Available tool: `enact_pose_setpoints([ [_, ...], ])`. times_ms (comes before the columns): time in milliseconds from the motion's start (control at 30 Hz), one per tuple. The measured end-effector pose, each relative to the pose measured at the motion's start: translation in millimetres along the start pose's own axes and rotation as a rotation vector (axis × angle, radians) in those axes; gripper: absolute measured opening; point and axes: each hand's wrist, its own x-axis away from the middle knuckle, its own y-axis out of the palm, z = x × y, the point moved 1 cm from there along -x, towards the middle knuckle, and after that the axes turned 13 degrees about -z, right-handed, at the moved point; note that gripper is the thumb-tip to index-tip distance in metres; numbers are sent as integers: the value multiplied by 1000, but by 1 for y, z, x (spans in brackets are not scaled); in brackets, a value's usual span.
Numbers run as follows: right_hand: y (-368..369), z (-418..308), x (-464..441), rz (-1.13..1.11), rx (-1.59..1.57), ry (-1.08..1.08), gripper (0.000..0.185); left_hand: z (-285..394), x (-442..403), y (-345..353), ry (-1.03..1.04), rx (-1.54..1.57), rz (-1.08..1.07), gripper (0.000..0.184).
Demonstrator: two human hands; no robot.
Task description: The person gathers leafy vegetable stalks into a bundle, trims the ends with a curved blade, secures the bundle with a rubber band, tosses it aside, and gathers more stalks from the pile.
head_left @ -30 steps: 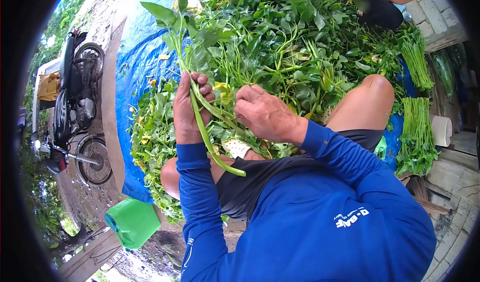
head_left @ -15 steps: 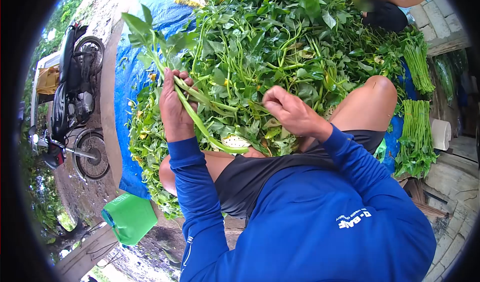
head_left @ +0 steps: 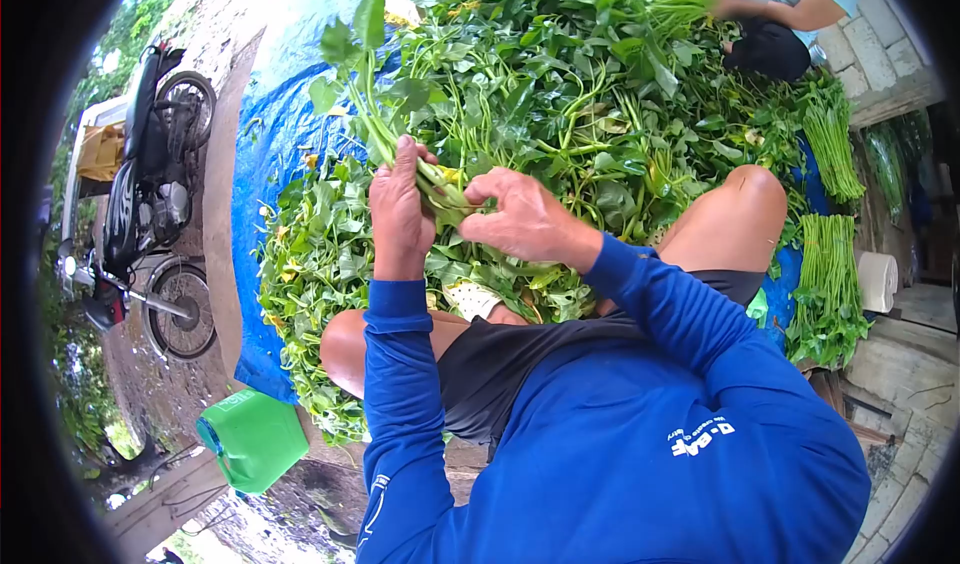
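Observation:
My left hand (head_left: 403,209) is wrapped round a few stems of water spinach (head_left: 375,114), leaves pointing up and away, above the heap. Close beside it, my right hand (head_left: 530,219) has its thumb and forefinger curled on the lower end of those stems. Beneath both hands spreads a large heap of loose water spinach (head_left: 520,94), with some yellowed leaves in it. The exact contact of the right fingertips is partly hidden.
The heap lies on a blue tarp (head_left: 265,184). Tied-looking bundles of greens (head_left: 828,274) lie at the right. At the top right, another person (head_left: 790,9) handles stems. A motorcycle (head_left: 150,204) stands left, a green container (head_left: 255,439) lower left.
My left hand has moved right and turned the stems more upright. My right hand has come left to the stem ends. The long stem that hung below my left hand no longer shows.

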Motion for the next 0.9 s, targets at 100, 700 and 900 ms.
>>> enact_pose_setpoints([
  [100,-25,-23,8,-105,91,136,35,6,7,4,-58,-84,-20,30],
  [700,69,106,80,-482,455,169,55,31,-18,-38,289,-66,291,33],
  [900,-104,138,50,389,199,378,25,52,6,-29,187,-72,303,28],
])
